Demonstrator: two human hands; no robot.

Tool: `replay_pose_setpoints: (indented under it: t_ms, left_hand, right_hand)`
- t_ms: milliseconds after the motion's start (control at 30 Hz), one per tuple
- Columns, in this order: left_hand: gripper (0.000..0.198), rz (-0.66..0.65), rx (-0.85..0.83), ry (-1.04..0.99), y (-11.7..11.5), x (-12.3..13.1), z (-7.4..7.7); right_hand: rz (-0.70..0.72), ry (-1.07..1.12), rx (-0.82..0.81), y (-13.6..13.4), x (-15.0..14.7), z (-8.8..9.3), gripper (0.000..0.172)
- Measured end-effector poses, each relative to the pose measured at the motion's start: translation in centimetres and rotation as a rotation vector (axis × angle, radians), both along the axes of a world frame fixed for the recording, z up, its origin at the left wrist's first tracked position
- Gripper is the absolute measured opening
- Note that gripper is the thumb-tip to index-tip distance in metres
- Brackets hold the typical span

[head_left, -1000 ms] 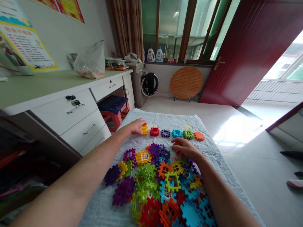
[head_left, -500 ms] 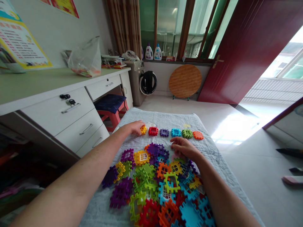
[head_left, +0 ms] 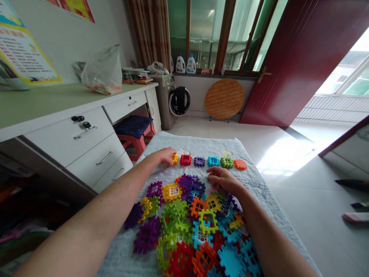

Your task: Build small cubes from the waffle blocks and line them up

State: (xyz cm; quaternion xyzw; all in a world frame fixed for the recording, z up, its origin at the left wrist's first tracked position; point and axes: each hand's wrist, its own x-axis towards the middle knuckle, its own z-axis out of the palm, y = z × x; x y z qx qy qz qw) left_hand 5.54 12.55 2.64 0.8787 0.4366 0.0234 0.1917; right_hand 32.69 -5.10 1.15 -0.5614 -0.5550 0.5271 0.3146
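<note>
My left hand [head_left: 166, 156] has its fingers closed on a yellow building block [head_left: 174, 158] at the left end of a row. To the right stand a red block [head_left: 186, 160], a dark purple block [head_left: 199, 161], a light blue block [head_left: 213, 161], a green block [head_left: 226, 162] and an orange block [head_left: 240, 164]. Just in front of the row, my right hand [head_left: 223, 179] is open, fingers loosely bent and holding nothing visible. Below both hands spreads a pile of notched plastic panels [head_left: 175, 209] in mixed colours, some with window grids.
A pale blue cloth [head_left: 198, 142] covers the surface beneath the blocks. On the left is a desk with white drawers [head_left: 86, 132], and a red stool [head_left: 135, 129] by it. A washing machine [head_left: 165, 102], a round wooden tabletop [head_left: 225, 99] and a red door [head_left: 291, 57] are farther back.
The view has shifted very slightly. Both hands and the blocks stay essentially where they were.
</note>
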Motion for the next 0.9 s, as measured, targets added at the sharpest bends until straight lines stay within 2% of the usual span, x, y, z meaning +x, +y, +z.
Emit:
replay_pose_setpoints:
  t_ms: [333, 467, 567, 667, 767, 833, 900]
  left_hand:
    - [0.044, -0.044, 0.005, 0.143, -0.4, 0.3, 0.6]
    - [0.07, -0.02, 0.032, 0.185, -1.4, 0.3, 1.6]
    - [0.089, -0.019, 0.147, 0.209, -3.2, 0.5, 2.9]
    - [0.078, -0.125, 0.24, 0.115, -5.9, 0.5, 4.5]
    - [0.058, -0.229, 0.201, 0.035, -8.8, 0.0, 5.8]
    - [0.047, -0.24, 0.127, -0.006, -10.5, -0.8, 6.3]
    - [0.042, -0.183, 0.069, -0.058, -12.0, -1.9, 6.3]
  right_hand:
    - [0.02, -0.012, 0.003, 0.0, 0.0, -0.1, 0.034]
    - [0.032, -0.01, 0.003, -0.1, 0.0, 0.1, 0.034]
    - [0.042, -0.018, -0.002, 0.0, 0.0, 0.1, 0.034]
    - [0.06, -0.029, 0.001, 0.0, -0.1, 0.3, 0.033]
    - [0.074, -0.079, 0.011, -0.1, -0.2, 0.7, 0.032]
    - [0.117, -0.165, 0.027, -0.2, -0.3, 1.3, 0.031]
    - [0.187, -0.316, 0.089, -0.5, -0.7, 2.2, 0.031]
